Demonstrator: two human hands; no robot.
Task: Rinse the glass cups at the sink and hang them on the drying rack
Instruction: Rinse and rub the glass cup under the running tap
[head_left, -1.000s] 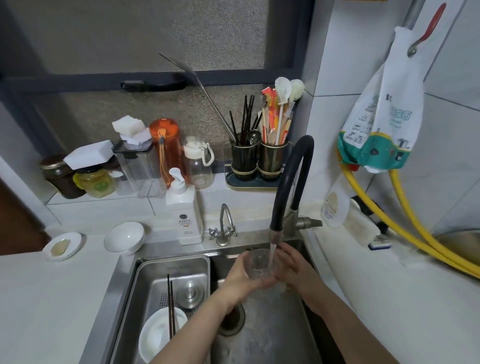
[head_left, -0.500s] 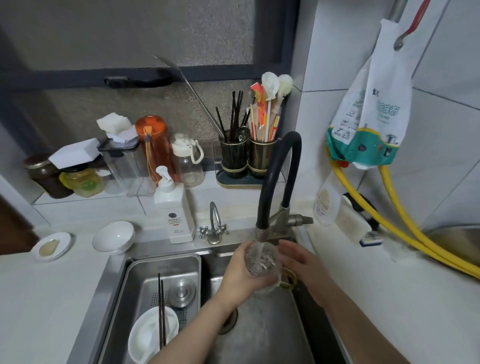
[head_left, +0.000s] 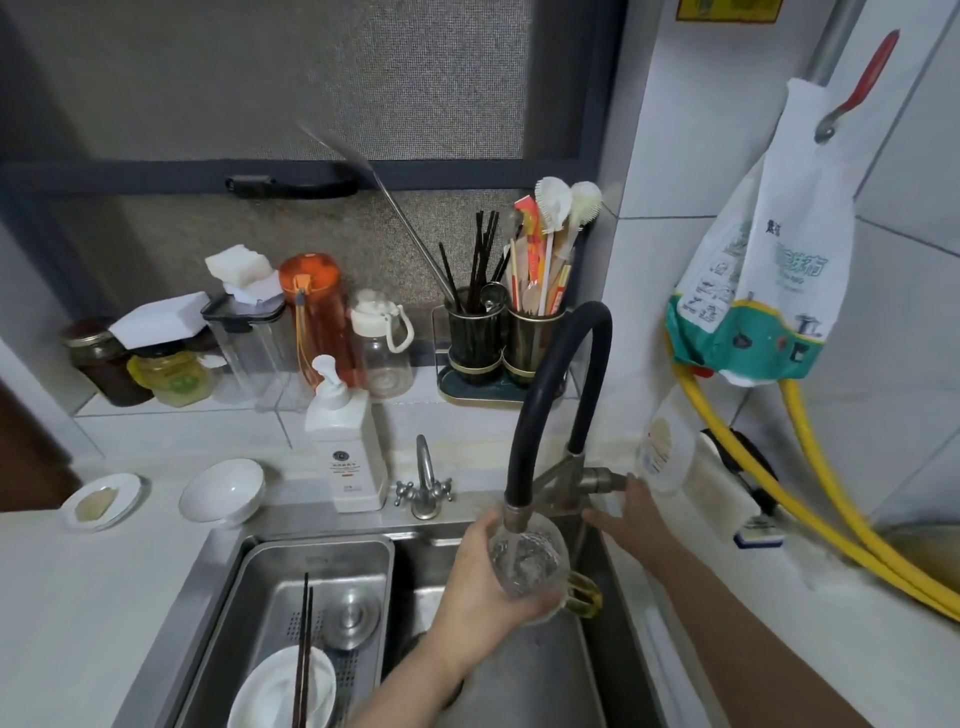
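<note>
Two hands over sink (head_left: 524, 675), left hand (head_left: 483, 582) grip curled round glass cup (head_left: 527, 564) under faucet (head_left: 550, 415), right hand (head_left: 631, 514) fingers extended at faucet lever.

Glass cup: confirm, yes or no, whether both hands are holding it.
No: only the left hand grips the glass cup; the right hand is at the faucet lever.

- Home kitchen, sink corner.
- Steel sink (head_left: 228, 566) with black-hosed faucet (head_left: 550, 395).
- Chopstick and utensil holders (head_left: 504, 343), soap pump bottle (head_left: 345, 447), jars on tiled ledge.
- White tiled walls.
</note>
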